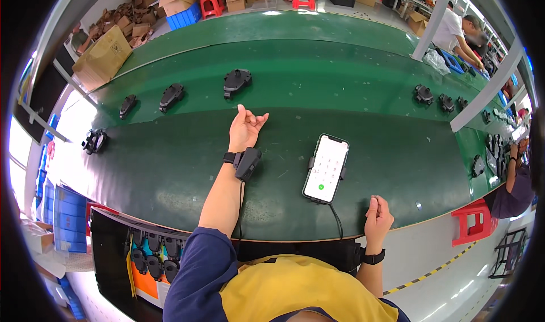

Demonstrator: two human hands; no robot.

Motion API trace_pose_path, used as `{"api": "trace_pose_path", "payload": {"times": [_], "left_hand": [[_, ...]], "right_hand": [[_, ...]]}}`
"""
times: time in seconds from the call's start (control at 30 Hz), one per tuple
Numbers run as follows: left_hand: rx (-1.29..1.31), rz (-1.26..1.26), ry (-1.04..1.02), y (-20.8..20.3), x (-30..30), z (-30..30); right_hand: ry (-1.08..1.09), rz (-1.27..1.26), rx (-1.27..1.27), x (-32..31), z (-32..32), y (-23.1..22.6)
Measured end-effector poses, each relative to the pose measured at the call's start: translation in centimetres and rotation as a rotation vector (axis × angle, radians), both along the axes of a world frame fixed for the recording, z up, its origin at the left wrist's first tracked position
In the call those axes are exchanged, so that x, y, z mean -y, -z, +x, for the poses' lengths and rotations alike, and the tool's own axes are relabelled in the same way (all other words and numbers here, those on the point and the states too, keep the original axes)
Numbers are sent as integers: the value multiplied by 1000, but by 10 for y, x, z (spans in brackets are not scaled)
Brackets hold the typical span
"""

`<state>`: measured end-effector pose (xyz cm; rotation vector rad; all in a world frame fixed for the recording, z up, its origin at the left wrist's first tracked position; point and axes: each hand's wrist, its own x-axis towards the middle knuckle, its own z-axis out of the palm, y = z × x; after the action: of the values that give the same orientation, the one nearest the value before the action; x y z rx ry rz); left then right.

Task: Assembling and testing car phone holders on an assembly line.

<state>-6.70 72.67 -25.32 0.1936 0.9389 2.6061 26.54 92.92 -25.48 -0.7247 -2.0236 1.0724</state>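
My left hand is held over the green work table, its fingers loosely bent and apart, with nothing in it. A black box-shaped device is strapped to that wrist, and a cable runs from it toward the table's front edge. Beyond the hand, a black moulded plastic part lies on the green belt, apart from my fingers. At the front edge, my right hand is curled closed with no object showing; a black band circles its wrist. Between my hands a smartphone with a lit keypad screen sits in a clamp.
More black parts lie left and right along the belt, with another pair at the table's left end. A bin of black parts is at lower left. White posts and a red stool stand right. Other people work nearby.
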Motion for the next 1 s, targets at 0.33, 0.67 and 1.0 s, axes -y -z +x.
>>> {"api": "trace_pose_path", "payload": {"times": [0.33,0.67,1.0], "left_hand": [[-18,-88,34,1,-2,-1],[-67,-83,41,10,-6,-5],[-102,-147,-47,3,-15,3]], "right_hand": [[2,-23,0,-2,2,4],[11,-37,2,-4,2,4],[-12,-3,11,-6,2,6]]}}
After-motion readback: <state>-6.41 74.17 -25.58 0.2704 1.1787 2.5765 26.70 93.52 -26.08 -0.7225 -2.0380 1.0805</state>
